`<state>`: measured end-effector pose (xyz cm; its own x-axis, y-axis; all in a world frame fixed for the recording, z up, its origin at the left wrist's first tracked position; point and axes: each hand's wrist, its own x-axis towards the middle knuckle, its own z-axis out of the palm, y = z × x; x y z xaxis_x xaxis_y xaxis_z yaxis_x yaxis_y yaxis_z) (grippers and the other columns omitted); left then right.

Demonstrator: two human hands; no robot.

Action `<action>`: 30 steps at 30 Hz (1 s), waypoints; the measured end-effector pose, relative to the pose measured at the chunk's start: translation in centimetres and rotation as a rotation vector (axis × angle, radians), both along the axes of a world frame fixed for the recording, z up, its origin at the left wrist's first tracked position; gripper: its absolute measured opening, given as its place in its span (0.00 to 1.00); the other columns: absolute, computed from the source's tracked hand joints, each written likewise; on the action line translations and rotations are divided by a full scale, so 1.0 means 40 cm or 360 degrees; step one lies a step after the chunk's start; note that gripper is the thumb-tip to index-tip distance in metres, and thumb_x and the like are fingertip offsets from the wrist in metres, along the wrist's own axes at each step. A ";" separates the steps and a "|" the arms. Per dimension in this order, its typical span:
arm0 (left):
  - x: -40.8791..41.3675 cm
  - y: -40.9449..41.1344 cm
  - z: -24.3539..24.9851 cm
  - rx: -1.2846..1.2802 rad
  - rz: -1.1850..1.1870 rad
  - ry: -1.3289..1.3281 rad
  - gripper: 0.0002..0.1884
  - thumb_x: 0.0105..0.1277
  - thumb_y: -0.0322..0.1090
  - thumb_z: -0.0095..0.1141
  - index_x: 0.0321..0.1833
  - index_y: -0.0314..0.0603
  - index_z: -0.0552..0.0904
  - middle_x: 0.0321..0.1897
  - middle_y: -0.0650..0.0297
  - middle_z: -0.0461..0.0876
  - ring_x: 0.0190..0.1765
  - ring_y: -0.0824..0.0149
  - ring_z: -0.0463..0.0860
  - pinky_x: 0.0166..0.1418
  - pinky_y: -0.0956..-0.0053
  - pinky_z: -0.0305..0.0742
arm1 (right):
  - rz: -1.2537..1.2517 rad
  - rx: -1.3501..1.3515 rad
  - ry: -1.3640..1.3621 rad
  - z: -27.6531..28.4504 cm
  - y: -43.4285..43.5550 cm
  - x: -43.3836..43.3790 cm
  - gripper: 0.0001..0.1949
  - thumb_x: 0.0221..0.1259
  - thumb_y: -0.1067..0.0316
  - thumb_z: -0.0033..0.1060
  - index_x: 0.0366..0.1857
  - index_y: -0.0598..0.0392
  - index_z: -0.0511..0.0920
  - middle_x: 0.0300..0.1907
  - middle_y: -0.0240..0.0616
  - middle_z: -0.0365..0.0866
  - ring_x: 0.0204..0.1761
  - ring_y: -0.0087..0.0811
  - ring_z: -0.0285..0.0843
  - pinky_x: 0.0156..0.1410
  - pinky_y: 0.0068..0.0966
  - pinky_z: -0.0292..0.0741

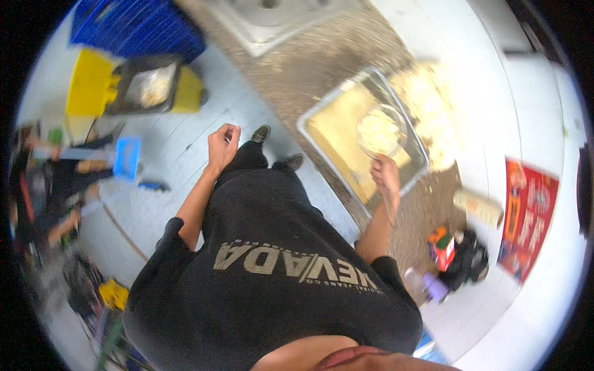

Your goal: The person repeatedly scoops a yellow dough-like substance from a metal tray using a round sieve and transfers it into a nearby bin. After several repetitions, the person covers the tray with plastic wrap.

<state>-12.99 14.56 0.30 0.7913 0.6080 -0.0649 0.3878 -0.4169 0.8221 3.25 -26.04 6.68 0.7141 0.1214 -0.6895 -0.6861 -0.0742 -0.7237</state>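
My right hand grips the handle of a round strainer full of pale yellow pieces, too blurred to name. The strainer is over a rectangular metal tub, whose yellowish contents I cannot tell as liquid or solid. My left hand hovers left of the counter, above the floor, its fingers curled towards the thumb. A small pale spot shows between those fingers, and whether it is something held is unclear.
The tub stands on a brown speckled counter beside a steel sink. Pale yellow material lies behind it. A yellow mop bucket, a blue crate, a blue dustpan and a blurred person are leftward. A purple bottle stands right.
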 end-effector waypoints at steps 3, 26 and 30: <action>-0.219 0.136 -0.159 -0.0083 0.0535 0.0159 0.17 0.65 0.42 0.54 0.30 0.32 0.83 0.20 0.55 0.83 0.25 0.62 0.83 0.36 0.67 0.77 | 0.0110 -0.0079 -0.0090 0.070 0.102 0.034 0.11 0.69 0.65 0.46 0.25 0.48 0.66 0.15 0.21 0.58 0.10 0.13 0.49 0.12 0.15 0.44; -0.968 -0.011 -0.439 -0.1570 0.2715 0.0119 0.19 0.69 0.47 0.51 0.44 0.35 0.80 0.32 0.57 0.84 0.29 0.69 0.82 0.24 0.77 0.73 | 0.1888 -0.1535 -0.1768 -0.560 2.179 -0.129 0.23 0.63 0.69 0.55 0.54 0.72 0.59 0.41 0.64 0.81 0.42 0.56 0.84 0.44 0.46 0.81; -0.998 -0.262 -0.535 -0.1791 0.2409 0.0070 0.18 0.69 0.47 0.53 0.43 0.37 0.80 0.30 0.59 0.85 0.26 0.71 0.82 0.23 0.76 0.73 | 0.2191 -0.1434 -0.2176 -0.598 2.209 -0.139 0.13 0.66 0.70 0.47 0.47 0.66 0.62 0.40 0.63 0.80 0.41 0.57 0.83 0.43 0.46 0.81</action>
<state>-52.90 4.10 -21.12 -0.3122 0.3621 -0.8783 -0.1115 0.9042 0.4123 -2.29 62.31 -17.25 0.4539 0.8853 -0.1009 0.8831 -0.4620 -0.0817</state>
